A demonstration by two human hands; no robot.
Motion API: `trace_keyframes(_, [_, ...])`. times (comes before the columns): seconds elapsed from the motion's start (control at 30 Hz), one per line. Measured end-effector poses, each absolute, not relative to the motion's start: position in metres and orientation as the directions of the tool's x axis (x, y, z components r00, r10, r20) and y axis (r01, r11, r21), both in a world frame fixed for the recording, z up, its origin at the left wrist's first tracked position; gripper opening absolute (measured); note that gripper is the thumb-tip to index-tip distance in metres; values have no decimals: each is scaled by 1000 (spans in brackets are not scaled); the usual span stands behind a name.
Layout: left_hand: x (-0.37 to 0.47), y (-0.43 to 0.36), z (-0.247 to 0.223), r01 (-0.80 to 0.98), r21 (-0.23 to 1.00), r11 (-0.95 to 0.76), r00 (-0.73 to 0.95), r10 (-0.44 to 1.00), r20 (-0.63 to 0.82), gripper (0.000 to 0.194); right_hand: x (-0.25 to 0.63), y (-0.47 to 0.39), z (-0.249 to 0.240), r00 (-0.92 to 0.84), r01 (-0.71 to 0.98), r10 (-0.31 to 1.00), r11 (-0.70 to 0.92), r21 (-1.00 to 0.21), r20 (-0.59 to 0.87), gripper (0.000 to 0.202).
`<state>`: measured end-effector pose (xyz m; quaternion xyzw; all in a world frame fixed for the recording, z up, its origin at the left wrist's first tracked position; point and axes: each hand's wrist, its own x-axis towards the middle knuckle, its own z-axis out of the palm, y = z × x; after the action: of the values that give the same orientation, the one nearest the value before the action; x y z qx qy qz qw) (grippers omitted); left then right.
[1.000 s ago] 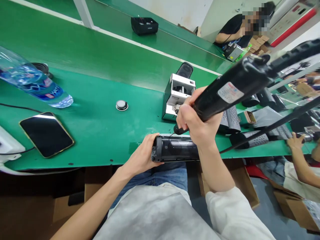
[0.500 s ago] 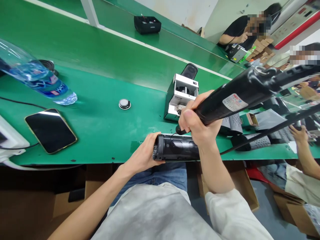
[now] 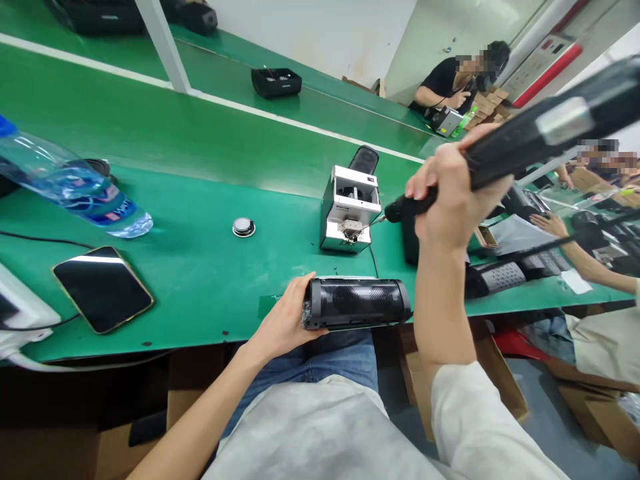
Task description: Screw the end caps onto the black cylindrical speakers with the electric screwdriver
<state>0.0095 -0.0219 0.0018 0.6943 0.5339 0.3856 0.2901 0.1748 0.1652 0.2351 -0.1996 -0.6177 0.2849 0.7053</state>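
Observation:
My left hand (image 3: 287, 317) is closed round the left end of a black speaker (image 3: 360, 301) with a perforated front, lying at the bench's near edge. My right hand (image 3: 457, 190) is wrapped round a black electric screwdriver (image 3: 545, 127), raised above the bench and slightly blurred. Its tip points left, close to the front of a silver and black screw feeder (image 3: 351, 210). Whether the tip touches the feeder or carries a screw is too small to make out. Behind the feeder leans a dark oval part (image 3: 365, 160).
On the left are a water bottle (image 3: 85, 183), a phone (image 3: 103, 288) and a white power strip (image 3: 23, 293). A small round silver part (image 3: 243, 227) lies mid-bench. A black housing (image 3: 277, 82) stands at the back. Co-workers sit behind and at right, where a grey-grilled speaker (image 3: 500, 277) lies.
My right hand has lifted the electric screwdriver off the speaker and swung it up and right, its tip now near the screw feeder. My left hand keeps its hold. The view has shifted slightly.

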Motion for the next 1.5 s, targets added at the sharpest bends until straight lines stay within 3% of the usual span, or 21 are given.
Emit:
trace_keyframes(0.43, [9, -22, 3, 523, 812, -258, 137, 966, 218, 121, 150, 217, 191, 66, -127, 695, 718, -685, 716, 39])
trace_keyframes(0.57, [8, -22, 3, 531, 807, -260, 130, 966, 226, 120, 165, 198, 197, 45, -101, 736, 676, -730, 676, 41])
trace_keyframes(0.87, [7, -22, 0, 558, 793, -245, 133, 969, 206, 119, 224, 134, 239, 1, -140, 786, 612, -778, 618, 25])
trace_keyframes(1.5, [6, -22, -6, 573, 783, -242, 113, 970, 217, 118, 252, 129, 229, 27, -107, 793, 608, -787, 609, 21])
